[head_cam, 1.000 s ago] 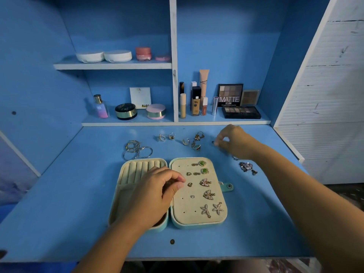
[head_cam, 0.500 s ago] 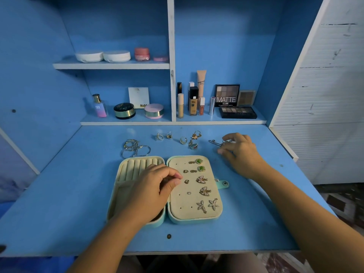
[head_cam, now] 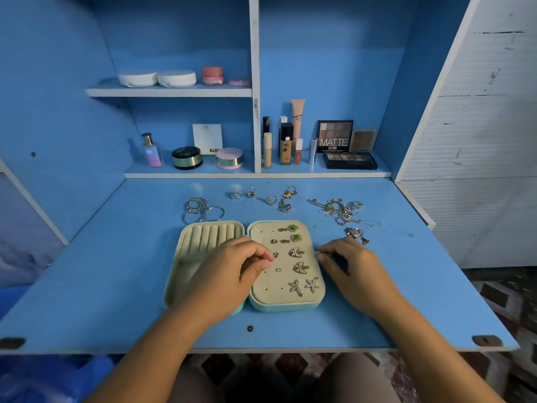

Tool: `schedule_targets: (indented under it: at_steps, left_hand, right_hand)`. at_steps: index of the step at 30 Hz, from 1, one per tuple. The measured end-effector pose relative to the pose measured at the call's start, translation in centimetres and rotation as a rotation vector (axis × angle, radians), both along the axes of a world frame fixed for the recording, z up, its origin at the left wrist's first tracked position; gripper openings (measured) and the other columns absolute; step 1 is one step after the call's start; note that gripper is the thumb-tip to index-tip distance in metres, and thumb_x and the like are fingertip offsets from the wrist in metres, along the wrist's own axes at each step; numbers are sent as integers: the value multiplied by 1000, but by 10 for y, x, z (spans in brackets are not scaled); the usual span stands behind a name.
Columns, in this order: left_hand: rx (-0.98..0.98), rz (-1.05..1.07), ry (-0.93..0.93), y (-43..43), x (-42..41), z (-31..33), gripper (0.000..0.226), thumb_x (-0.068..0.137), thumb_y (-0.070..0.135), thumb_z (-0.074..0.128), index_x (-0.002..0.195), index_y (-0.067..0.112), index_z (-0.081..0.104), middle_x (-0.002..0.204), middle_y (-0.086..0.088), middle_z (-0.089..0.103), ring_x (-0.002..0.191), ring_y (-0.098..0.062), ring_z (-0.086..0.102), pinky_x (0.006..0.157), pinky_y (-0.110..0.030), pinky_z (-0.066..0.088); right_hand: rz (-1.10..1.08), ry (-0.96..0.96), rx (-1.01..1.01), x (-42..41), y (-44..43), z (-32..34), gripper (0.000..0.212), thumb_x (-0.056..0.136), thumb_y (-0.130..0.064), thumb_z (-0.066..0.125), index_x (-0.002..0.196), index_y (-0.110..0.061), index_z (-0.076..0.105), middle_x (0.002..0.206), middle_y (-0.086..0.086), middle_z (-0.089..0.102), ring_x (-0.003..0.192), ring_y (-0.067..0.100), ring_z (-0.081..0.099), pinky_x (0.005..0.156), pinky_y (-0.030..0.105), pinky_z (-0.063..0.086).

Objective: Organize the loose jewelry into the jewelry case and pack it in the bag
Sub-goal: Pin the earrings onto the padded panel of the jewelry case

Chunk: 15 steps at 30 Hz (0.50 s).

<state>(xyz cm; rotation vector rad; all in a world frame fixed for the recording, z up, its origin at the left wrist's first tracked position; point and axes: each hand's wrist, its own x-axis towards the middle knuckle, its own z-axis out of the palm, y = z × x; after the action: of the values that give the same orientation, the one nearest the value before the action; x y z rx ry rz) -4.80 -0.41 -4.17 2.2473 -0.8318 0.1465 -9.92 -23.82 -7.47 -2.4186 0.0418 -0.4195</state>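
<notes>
The mint jewelry case (head_cam: pixel 286 306) lies open in the middle of the desk. Ring rolls fill its left half and several earrings are pinned on its cream right panel. My left hand (head_cam: pixel 229 274) rests over the case's hinge with fingers curled, thumb and forefinger pinching a small earring (head_cam: pixel 275 254) at the panel. My right hand (head_cam: pixel 353 269) lies at the case's right rim, bent fingertips touching it; anything between them is hidden. Loose on the desk are hoops (head_cam: pixel 203 212), rings (head_cam: pixel 271 199), a tangle of chains (head_cam: pixel 338 210) and a jewelled pendant (head_cam: pixel 356 234). No bag is in view.
Cosmetics stand on the low shelf behind the desk: a perfume bottle (head_cam: pixel 151 151), compacts (head_cam: pixel 229 158), tubes (head_cam: pixel 286 144) and eyeshadow palettes (head_cam: pixel 350 160). Jars sit on the upper shelf (head_cam: pixel 168 91). A white slatted wall (head_cam: pixel 479 141) bounds the right side.
My right hand has drawn back from the chain pile at the rear right to the case's right rim. The left hand has stayed over the case.
</notes>
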Motion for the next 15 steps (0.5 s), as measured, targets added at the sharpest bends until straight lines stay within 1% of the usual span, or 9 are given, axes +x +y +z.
schedule_targets:
  at_steps: [3,6,9,11,13,15]
  left_hand:
    - [7,31,-39,0,-11,1,6,91,23,67,93,26,72,89,18,66,89,4,56,69,-2,38]
    - [-4,54,-21,0,-14,-2,7,90,25,67,93,29,71,87,23,63,88,5,57,70,-3,39]
    - [-24,78,-22,0,-15,-3,7,90,27,66,94,31,71,88,24,63,91,4,57,72,-4,41]
    - [-38,87,-42,1,-16,-2,7,90,27,67,94,29,72,89,23,64,94,5,57,73,-3,41]
    - [-63,89,-48,3,-18,-1,7,90,26,67,94,30,72,90,24,66,94,7,57,73,-3,41]
    - [-90,73,-39,6,-19,-1,9,89,26,67,93,32,72,89,25,66,91,7,59,73,-6,43]
  right_hand:
    - [-21,3,30,3,2,4,9,90,-24,61,90,-21,69,88,-7,58,79,2,54,67,8,38]
    - [-74,7,115,5,7,9,10,90,-25,60,82,-24,67,88,-10,60,74,0,55,63,11,39]
    - [-117,8,271,7,14,17,13,91,-25,57,80,-26,64,82,-15,64,63,-1,56,56,11,41]
    - [-119,-29,329,8,19,22,14,92,-27,57,79,-27,63,75,-15,64,59,2,55,53,12,40]
    - [-89,-65,391,8,24,26,13,92,-28,57,82,-24,64,71,-13,64,59,0,54,54,11,40]
    - [-56,-81,468,8,28,27,13,92,-31,57,86,-23,66,74,-12,67,62,-2,56,55,11,42]
